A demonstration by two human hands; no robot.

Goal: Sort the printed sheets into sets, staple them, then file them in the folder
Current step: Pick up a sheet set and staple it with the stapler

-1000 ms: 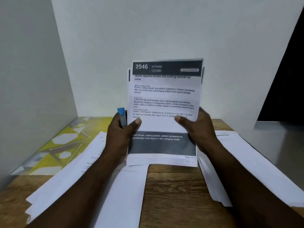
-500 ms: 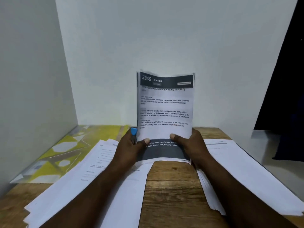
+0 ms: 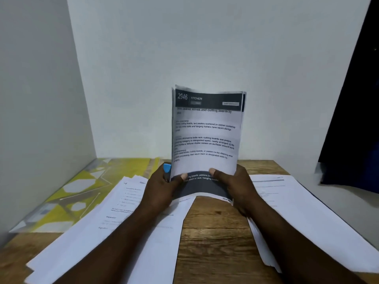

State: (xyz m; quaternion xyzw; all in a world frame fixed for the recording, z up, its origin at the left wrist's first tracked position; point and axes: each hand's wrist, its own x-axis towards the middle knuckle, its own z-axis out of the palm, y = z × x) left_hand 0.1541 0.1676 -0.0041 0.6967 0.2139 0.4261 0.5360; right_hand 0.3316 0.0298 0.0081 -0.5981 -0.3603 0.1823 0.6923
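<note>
Only one camera here, strapped to the person's head, so it's a first-person wide-angle shot. It faces forward and tilts down over the bench (image 3: 215, 232), toward the corner where the back wall (image 3: 205, 48) meets the left wall (image 3: 37, 89). Pretty close in too: the printed sheets (image 3: 205, 136) sit upright, dead centre of frame.

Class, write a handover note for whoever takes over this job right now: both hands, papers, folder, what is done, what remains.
Left hand grips the held set's lower left edge, plus a blue-tipped object, possibly the stapler. Right hand pinches the lower right edge.
The set stands upright over the table. Loose sheets lie in a left pile and a right pile; the yellow folder lies far left.
Done: one set gathered. Stapled? Cannot tell.
Left: staple, sort the loose sheets, file.
</note>
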